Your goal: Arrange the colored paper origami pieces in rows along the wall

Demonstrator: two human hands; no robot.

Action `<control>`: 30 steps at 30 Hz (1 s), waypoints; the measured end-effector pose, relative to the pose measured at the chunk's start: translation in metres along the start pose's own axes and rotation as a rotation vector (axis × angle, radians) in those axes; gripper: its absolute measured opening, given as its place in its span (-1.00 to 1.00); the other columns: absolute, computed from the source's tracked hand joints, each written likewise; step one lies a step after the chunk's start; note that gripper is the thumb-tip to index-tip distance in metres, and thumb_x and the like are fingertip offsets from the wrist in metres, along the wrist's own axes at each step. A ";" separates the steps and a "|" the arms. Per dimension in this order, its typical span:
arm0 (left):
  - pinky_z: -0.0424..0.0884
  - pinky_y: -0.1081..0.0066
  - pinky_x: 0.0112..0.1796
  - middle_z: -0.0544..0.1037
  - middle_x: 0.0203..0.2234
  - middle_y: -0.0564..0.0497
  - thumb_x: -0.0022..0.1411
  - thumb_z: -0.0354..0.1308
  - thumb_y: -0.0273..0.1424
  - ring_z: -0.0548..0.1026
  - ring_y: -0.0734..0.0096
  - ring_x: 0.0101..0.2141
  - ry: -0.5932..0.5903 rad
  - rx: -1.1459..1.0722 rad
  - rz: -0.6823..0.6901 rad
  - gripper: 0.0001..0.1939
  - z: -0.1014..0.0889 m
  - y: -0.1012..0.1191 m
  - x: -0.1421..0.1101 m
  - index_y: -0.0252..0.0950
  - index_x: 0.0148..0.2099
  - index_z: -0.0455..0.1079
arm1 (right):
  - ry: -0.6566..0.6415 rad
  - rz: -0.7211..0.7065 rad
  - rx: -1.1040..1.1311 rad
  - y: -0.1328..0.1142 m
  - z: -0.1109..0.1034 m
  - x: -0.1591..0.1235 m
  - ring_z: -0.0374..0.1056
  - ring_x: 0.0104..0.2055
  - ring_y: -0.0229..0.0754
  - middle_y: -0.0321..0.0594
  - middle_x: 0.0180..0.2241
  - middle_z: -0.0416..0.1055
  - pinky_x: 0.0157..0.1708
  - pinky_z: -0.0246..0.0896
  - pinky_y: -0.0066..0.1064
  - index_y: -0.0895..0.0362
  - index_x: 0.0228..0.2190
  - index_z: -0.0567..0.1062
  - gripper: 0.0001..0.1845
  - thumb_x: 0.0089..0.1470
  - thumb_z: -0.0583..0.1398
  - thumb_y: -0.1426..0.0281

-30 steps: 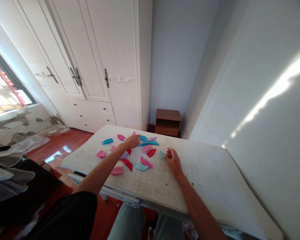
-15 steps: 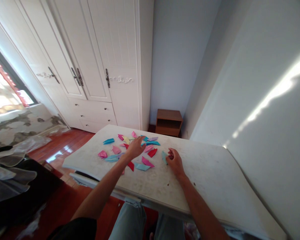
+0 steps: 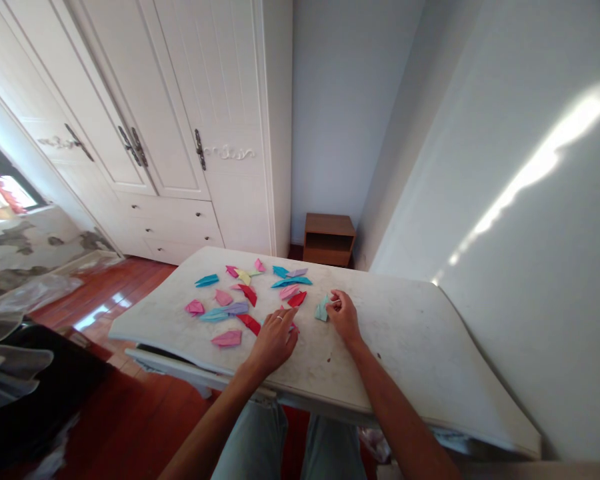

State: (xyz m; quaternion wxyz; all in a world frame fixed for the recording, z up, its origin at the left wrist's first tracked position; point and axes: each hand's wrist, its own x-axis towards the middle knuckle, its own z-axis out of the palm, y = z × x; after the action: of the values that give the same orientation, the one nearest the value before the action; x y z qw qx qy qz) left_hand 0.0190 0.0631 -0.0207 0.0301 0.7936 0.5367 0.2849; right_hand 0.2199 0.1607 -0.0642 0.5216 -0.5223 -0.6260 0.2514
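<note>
Several folded paper pieces in pink, red, blue, purple and yellow lie scattered on a white table (image 3: pixel 400 347). My left hand (image 3: pixel 275 340) rests palm down on the table over a pink piece and a light blue one, fingers stretched out. My right hand (image 3: pixel 343 315) is closed in a pinch on a light teal folded paper (image 3: pixel 323 309), with a bit of red paper showing at the fingertips. A red piece (image 3: pixel 297 299) lies between my two hands. Another red piece (image 3: pixel 249 323) sits left of my left hand.
A white wardrobe (image 3: pixel 180 133) with drawers stands behind the table. A small brown nightstand (image 3: pixel 329 239) sits in the corner. A white wall (image 3: pixel 505 200) runs along the table's right side. Red wooden floor (image 3: pixel 120 293) and a dark object with plastic sheeting lie to the left.
My left hand has pulled back from the far pieces toward me and now lies flat near the table's middle. My right hand has stayed pinched on the teal paper.
</note>
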 end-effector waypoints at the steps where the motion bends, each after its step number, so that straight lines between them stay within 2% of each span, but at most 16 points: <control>1: 0.30 0.16 0.01 0.44 -0.03 -0.16 0.26 -0.01 -0.44 0.36 0.18 0.00 0.037 -0.028 0.011 -0.61 0.001 0.004 -0.001 -0.34 0.14 0.23 | 0.000 0.002 -0.002 0.000 0.000 0.001 0.29 -0.45 -0.22 -0.11 -0.28 0.36 -0.37 0.32 -0.31 0.21 -0.14 0.39 -0.57 -0.12 0.13 0.34; 5: 0.35 0.26 -0.06 0.48 -0.15 -0.12 0.28 -0.06 -0.47 0.41 0.29 -0.11 0.158 -0.147 0.087 -0.71 0.011 0.023 -0.012 -0.31 0.04 0.29 | 0.007 0.026 0.015 0.002 0.000 0.002 0.29 -0.44 -0.23 -0.10 -0.28 0.35 -0.38 0.31 -0.33 0.23 -0.15 0.40 -0.56 -0.12 0.13 0.33; 8: 0.36 0.35 -0.22 0.48 -0.29 -0.08 0.26 -0.03 -0.47 0.42 0.37 -0.27 0.200 -0.241 0.067 -0.79 0.015 0.033 -0.019 -0.31 -0.07 0.33 | -0.005 0.022 0.031 0.003 -0.001 0.001 0.30 -0.43 -0.24 -0.11 -0.27 0.35 -0.38 0.30 -0.36 0.23 -0.14 0.39 -0.57 -0.11 0.13 0.34; 10: 0.32 0.41 -0.33 0.45 -0.39 -0.04 0.23 0.00 -0.45 0.38 0.43 -0.39 0.149 -0.312 0.038 -0.86 0.014 0.037 -0.021 -0.32 -0.19 0.35 | -0.006 0.018 0.031 0.003 0.000 0.001 0.31 -0.42 -0.24 -0.12 -0.27 0.35 -0.36 0.30 -0.36 0.23 -0.14 0.40 -0.57 -0.10 0.13 0.35; 13: 0.22 0.46 -0.42 0.41 -0.50 0.02 0.19 0.02 -0.45 0.31 0.50 -0.49 -0.044 -0.399 0.051 -0.90 0.010 0.042 -0.019 -0.33 -0.32 0.36 | -0.002 0.035 0.053 0.003 -0.001 0.000 0.31 -0.42 -0.25 -0.12 -0.27 0.35 -0.36 0.30 -0.36 0.22 -0.14 0.40 -0.57 -0.11 0.15 0.35; 15: 0.20 0.49 -0.43 0.43 -0.51 0.03 0.19 0.04 -0.45 0.32 0.52 -0.49 -0.141 -0.474 0.050 -0.88 0.010 0.047 -0.015 -0.34 -0.34 0.39 | 0.004 0.053 0.090 0.001 -0.002 -0.001 0.31 -0.42 -0.25 -0.12 -0.26 0.35 -0.36 0.30 -0.36 0.22 -0.14 0.40 -0.57 -0.11 0.17 0.34; 18: 0.21 0.51 -0.43 0.46 -0.49 0.03 0.17 0.06 -0.44 0.34 0.53 -0.48 -0.160 -0.601 -0.022 -0.88 0.016 0.058 -0.005 -0.35 -0.33 0.42 | 0.018 0.091 0.177 -0.006 -0.006 -0.002 0.31 -0.39 -0.24 -0.12 -0.25 0.35 -0.36 0.31 -0.36 0.20 -0.14 0.40 -0.57 -0.09 0.20 0.31; 20: 0.22 0.52 -0.43 0.46 -0.50 0.03 0.17 0.06 -0.43 0.35 0.52 -0.49 -0.097 -0.664 -0.102 -0.87 0.024 0.064 0.003 -0.36 -0.33 0.41 | 0.029 0.131 0.264 -0.013 -0.011 -0.003 0.31 -0.36 -0.23 -0.14 -0.26 0.35 -0.34 0.31 -0.36 0.19 -0.15 0.40 -0.56 -0.11 0.23 0.28; 24: 0.26 0.50 -0.42 0.44 -0.48 0.01 0.18 0.04 -0.38 0.35 0.50 -0.49 0.242 -0.690 -0.339 -0.84 0.041 0.064 0.014 -0.37 -0.32 0.37 | 0.070 0.224 0.482 -0.025 -0.027 -0.009 0.30 -0.35 -0.26 -0.19 -0.29 0.34 -0.33 0.30 -0.39 0.18 -0.18 0.40 -0.51 -0.19 0.32 0.27; 26: 0.26 0.49 -0.44 0.42 -0.49 0.00 0.17 0.05 -0.33 0.33 0.49 -0.51 0.372 -0.692 -0.450 -0.81 0.045 0.059 0.014 -0.37 -0.32 0.37 | 0.062 0.278 0.601 -0.029 -0.034 -0.014 0.30 -0.33 -0.26 -0.22 -0.31 0.34 -0.33 0.29 -0.40 0.17 -0.19 0.41 -0.50 -0.21 0.35 0.27; 30: 0.24 0.50 -0.50 0.38 -0.53 0.03 0.16 0.07 -0.26 0.30 0.50 -0.54 0.421 -0.769 -0.529 -0.76 0.046 0.053 0.008 -0.37 -0.30 0.35 | -0.027 0.341 0.730 -0.034 -0.042 -0.025 0.30 -0.33 -0.27 -0.25 -0.35 0.35 -0.33 0.27 -0.42 0.15 -0.23 0.43 -0.54 -0.22 0.37 0.29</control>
State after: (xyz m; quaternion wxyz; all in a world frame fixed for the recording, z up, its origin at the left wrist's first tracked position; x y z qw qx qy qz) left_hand 0.0875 0.0593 -0.0373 0.2821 0.4877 0.5700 0.5981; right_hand 0.2431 0.1172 -0.0307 0.6155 -0.3958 -0.4067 0.5468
